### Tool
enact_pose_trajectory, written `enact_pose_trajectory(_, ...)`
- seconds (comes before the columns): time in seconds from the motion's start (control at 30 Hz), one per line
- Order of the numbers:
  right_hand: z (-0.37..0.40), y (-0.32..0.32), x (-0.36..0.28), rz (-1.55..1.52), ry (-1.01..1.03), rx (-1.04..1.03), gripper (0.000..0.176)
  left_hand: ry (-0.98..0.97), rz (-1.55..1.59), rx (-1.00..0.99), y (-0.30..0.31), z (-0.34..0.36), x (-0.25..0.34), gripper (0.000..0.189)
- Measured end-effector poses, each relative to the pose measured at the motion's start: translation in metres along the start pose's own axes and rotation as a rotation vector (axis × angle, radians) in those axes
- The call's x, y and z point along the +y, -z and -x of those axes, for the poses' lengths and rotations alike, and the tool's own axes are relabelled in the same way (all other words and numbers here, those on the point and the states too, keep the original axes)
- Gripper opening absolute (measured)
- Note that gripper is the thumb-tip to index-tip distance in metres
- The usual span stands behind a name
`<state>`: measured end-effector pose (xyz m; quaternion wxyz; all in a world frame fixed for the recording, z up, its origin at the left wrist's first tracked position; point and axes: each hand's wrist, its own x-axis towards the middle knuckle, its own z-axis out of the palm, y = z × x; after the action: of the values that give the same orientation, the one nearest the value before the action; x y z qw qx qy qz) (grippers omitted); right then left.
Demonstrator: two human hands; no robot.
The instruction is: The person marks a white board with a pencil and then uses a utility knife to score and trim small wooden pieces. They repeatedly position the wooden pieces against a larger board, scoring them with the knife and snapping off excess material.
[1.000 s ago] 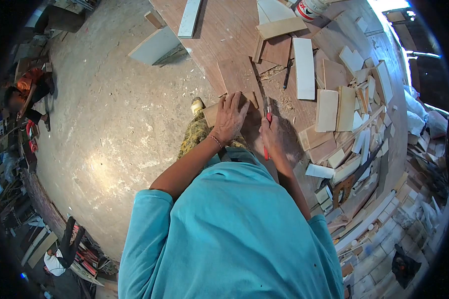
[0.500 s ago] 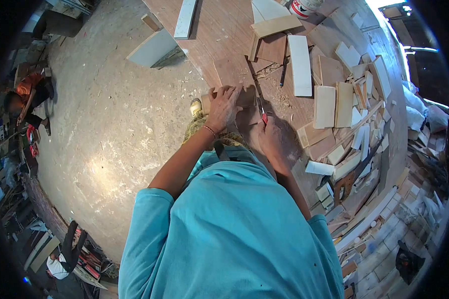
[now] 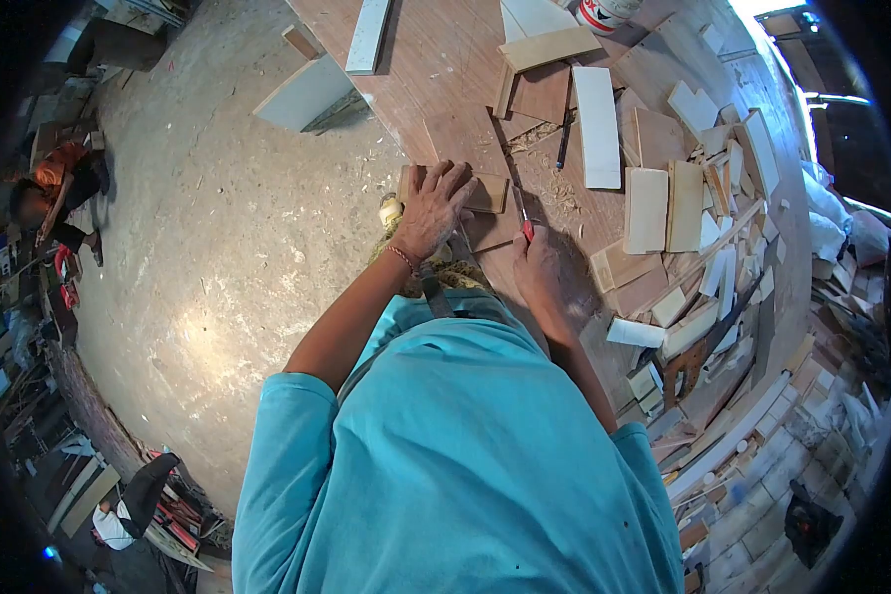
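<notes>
My left hand [image 3: 432, 212] lies over a small wooden block [image 3: 489, 194] at the edge of the wooden table [image 3: 416, 79], its fingers bent and wrapped over the block. Just to the right, my right hand [image 3: 538, 265] is closed round the red handle of a thin-bladed tool [image 3: 525, 216]. The blade points away from me, beside the block's right end. A dark pencil-like stick [image 3: 564, 141] rests farther up the table, near wood shavings [image 3: 562, 198].
Wooden pieces [image 3: 645, 212] and a handsaw [image 3: 681, 372] crowd the table's right side. A white and red container [image 3: 604, 12] stands at the top. One person [image 3: 59, 198] sits at far left; another [image 3: 129, 510] is at lower left.
My left hand has shifted slightly left and its fingers have moved, exposing more of the block's right end. My right hand with the tool has barely moved.
</notes>
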<state>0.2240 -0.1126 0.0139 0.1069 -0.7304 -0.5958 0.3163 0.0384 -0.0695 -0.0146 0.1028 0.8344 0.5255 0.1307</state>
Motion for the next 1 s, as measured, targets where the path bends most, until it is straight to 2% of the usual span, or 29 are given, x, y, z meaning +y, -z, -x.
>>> enact_pose_trajectory(0.13,-0.005,-0.003,0.004,0.042,0.026,0.007,0.027,-0.127,-0.1,-0.023,0.001,-0.004,-0.006,0.043)
enact_pose_trajectory(0.37,-0.009,-0.007,0.001,-0.001,0.052,0.001,0.027,-0.205,-0.133,-0.028,0.012,-0.011,-0.009,0.038)
enact_pose_trajectory(0.43,-0.011,-0.004,-0.003,-0.006,0.038,-0.016,0.027,-0.26,-0.021,0.006,0.011,-0.016,-0.011,0.036)
enact_pose_trajectory(0.53,-0.013,0.003,-0.012,0.002,0.016,-0.04,0.027,-0.201,0.03,-0.061,0.017,-0.022,-0.007,0.035)
enact_pose_trajectory(0.63,-0.014,0.007,-0.018,-0.003,0.017,-0.039,0.027,-0.235,0.059,-0.004,0.016,-0.028,-0.005,0.034)
enact_pose_trajectory(0.87,-0.013,0.003,-0.014,0.033,0.074,0.017,0.027,-0.263,0.031,-0.03,0.02,-0.035,-0.003,0.032)
enact_pose_trajectory(1.0,-0.012,-0.001,-0.012,0.047,0.091,0.069,0.027,-0.148,-0.014,-0.142,0.023,-0.039,0.002,0.033)
